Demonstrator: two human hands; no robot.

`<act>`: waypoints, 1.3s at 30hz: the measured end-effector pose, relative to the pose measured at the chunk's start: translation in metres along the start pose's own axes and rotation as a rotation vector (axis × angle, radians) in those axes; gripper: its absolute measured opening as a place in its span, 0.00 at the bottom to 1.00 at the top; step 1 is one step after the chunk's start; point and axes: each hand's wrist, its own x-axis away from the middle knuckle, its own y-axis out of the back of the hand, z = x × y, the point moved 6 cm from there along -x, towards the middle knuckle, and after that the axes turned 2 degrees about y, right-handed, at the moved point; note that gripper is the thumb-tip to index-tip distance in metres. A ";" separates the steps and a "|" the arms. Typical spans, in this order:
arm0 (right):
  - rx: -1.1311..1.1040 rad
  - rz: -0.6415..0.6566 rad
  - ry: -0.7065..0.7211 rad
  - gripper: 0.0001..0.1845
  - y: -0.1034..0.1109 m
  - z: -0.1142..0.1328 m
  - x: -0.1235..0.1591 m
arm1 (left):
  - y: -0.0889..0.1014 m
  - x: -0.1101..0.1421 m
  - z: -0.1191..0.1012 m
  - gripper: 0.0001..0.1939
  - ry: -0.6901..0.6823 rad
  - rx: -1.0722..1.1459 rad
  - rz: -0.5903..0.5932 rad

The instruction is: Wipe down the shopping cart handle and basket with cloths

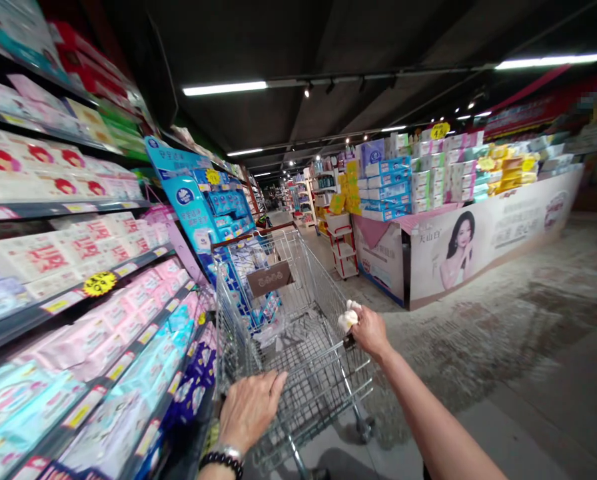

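Shopping cart sits close beside the stocked shelves; right hand curled at its corner around a small white item, left hand palm-down near the rim, closure indeterminate: uneven steering pressure could swing the cart into the pink packs.

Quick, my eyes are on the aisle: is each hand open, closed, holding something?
Left hand: at the shopping cart's near end; whether it grips can't be told.
Right hand: closed on a white crumpled item, at the cart's corner.
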 end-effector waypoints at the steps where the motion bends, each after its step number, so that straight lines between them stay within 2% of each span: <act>1: -0.007 -0.008 0.007 0.15 0.000 0.004 0.009 | -0.001 0.006 0.005 0.33 0.002 -0.003 0.006; 7: -0.018 -0.012 0.041 0.22 0.003 0.023 0.063 | -0.009 0.041 0.037 0.33 0.056 0.040 -0.002; 15: -0.081 -0.014 0.120 0.21 0.003 0.047 0.129 | -0.004 0.071 0.073 0.31 0.150 0.077 -0.030; 24: 0.033 0.045 0.106 0.12 0.015 0.078 0.183 | -0.004 0.082 0.103 0.34 0.250 0.083 -0.099; 27: 0.095 0.106 0.104 0.13 0.022 0.087 0.193 | -0.008 0.081 0.115 0.33 0.278 0.099 -0.098; 30: 0.064 0.207 0.167 0.13 0.033 0.088 0.195 | -0.011 0.076 0.124 0.31 0.302 0.122 -0.079; 32: -0.035 0.275 0.249 0.12 0.045 0.084 0.189 | -0.011 0.071 0.119 0.31 0.304 0.151 -0.063; 34: -0.124 0.260 0.293 0.13 0.060 0.075 0.171 | -0.008 0.066 0.094 0.31 0.271 0.198 -0.052; 36: -0.119 0.132 0.254 0.19 0.075 0.062 0.143 | -0.003 0.062 0.051 0.30 0.182 0.270 -0.042; 37: -0.082 0.075 0.223 0.22 0.078 0.057 0.127 | 0.002 0.062 0.023 0.29 0.095 0.335 -0.043; 39: 0.016 0.063 0.169 0.24 0.071 0.047 0.095 | 0.008 0.065 -0.028 0.26 -0.048 0.426 0.018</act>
